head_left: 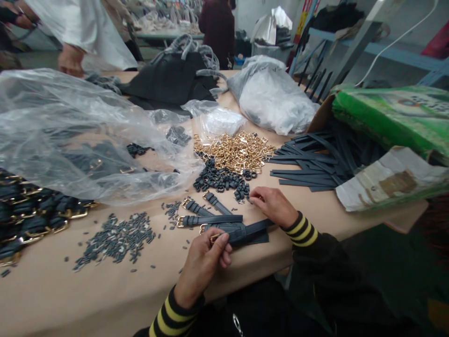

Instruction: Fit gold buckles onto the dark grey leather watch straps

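Note:
My left hand pinches the buckle end of a dark leather strap, which stretches to the right over other straps. Just beyond it lie several finished-looking buckled straps with gold buckles. My right hand hovers at the edge of a heap of small dark strap loops; its thumb and forefinger are close together, and I cannot make out whether anything is between them. Behind the loops is a pile of gold buckles. Small dark pieces are scattered to the left of my left hand.
Long dark strips spill from a green box at the right. Clear plastic sheeting covers the left side, near gold-buckled dark pieces. A filled plastic bag and black bag panels lie behind. A co-worker's hand shows at back left.

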Motion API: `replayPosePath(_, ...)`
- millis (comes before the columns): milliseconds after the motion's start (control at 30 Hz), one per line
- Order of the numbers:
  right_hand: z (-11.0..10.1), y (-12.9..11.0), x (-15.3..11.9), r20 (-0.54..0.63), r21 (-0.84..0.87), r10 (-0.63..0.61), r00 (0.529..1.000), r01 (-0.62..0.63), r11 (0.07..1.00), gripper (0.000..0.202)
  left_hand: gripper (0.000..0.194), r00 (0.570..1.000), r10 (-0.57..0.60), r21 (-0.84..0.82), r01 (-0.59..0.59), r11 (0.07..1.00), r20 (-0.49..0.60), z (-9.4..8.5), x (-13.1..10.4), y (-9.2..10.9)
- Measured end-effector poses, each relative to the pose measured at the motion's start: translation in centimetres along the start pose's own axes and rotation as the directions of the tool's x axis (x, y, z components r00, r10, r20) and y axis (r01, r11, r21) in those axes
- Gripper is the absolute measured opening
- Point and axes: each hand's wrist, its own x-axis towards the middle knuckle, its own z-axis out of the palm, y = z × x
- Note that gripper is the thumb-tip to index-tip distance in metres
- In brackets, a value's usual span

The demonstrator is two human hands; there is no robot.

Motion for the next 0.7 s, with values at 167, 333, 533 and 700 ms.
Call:
replayPosePath(167,0.6,0.3,1.6,0.022,-0.361,0.133,0.991,-0.117,0.925,0.015,0.026,0.999,-0.009,-0.051,0.007,0.999,-0.046,0.0,0.3,-0.4)
replayPosePath(333,1.0,-0.3,1.6,0.059,-0.432,0.188,0.98,-0.145,0.89,0.016,0.026,0.998,0.003,-0.057,-0.006,0.998,-0.055,0.0,0.3,-0.6)
replayPosePath(533,1.0,-0.3,1.6,0.069,-0.439,0.204,0.976,-0.154,0.885,0.02,0.026,0.997,0.041,-0.063,-0.046,0.997,-0.07,0.2,0.1,-0.5)
replayPosePath(700,1.0,-0.5,1.0,0.06,-0.447,0.189,0.98,-0.143,0.883,0.021,0.025,0.993,0.091,-0.035,-0.094,0.995,-0.076,0.3,-0.1,-0.3)
